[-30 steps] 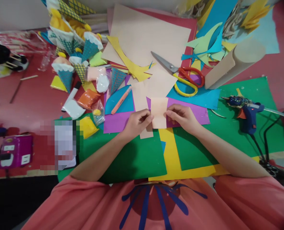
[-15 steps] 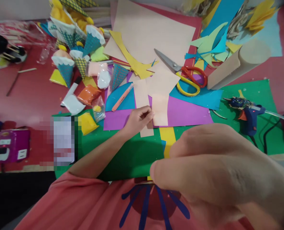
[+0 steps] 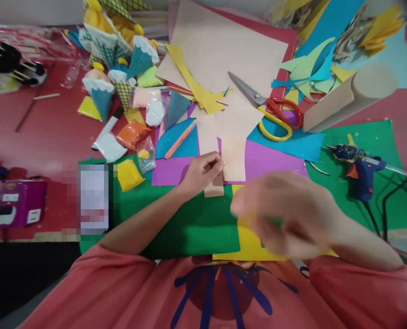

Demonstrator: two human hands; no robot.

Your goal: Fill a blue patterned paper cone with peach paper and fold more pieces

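My left hand (image 3: 203,172) rests over the narrow leg of a peach paper piece (image 3: 233,157), its thumb and forefinger pinched together at the edge of the wider leg. Whatever lies between those fingertips is too small to make out. Smeared by motion, my right hand (image 3: 286,212) hovers nearer to me, above a yellow sheet (image 3: 224,257), with its fingers bent; its grip is unclear. Purple paper (image 3: 275,157) lies beneath the peach piece. Beyond it are scissors (image 3: 258,98) with one red and one yellow handle loop, blades apart.
A glue gun (image 3: 359,171) with its cord lies at right on the green sheet (image 3: 190,224). Behind it stands a peach paper roll (image 3: 330,105). At left are a phone (image 3: 93,196), clay packets (image 3: 130,175), a peach marker (image 3: 180,139) and several cone-shaped figures (image 3: 99,93).
My right hand has drawn back from close to the camera, moving lower toward the table and blurring. My left hand keeps its pinch at the peach paper. The whole view has shifted slightly.
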